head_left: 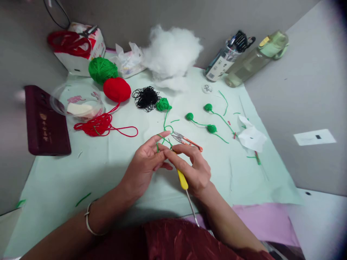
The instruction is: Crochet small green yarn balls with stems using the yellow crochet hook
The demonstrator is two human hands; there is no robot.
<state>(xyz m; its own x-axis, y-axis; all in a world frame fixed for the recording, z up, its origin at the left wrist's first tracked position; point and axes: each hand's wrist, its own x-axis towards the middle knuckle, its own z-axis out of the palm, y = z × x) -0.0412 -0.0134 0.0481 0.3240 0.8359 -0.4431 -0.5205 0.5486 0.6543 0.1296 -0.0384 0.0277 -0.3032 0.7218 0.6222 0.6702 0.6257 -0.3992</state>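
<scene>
My right hand (193, 168) is closed round a crochet hook with a yellow handle (182, 180), its metal shaft pointing down toward my lap. Green yarn (165, 121) runs from a small green ball (163, 104) down to my left hand (146, 162), looping over its fingers. That hand pinches the yarn near the hook's working end, where the fingertips of both hands meet. The small stitches there are mostly hidden. Just beyond my fingertips lie orange-handled thread snips (187, 141), blades apart.
Finished green crocheted balls (189, 116) with yarn tails lie right of centre. Behind are white stuffing (173, 54), black yarn (146, 98), a red yarn ball (117, 89) and a larger green one (102, 69). A bottle (255, 61) stands back right; a maroon phone (47, 121) leans left.
</scene>
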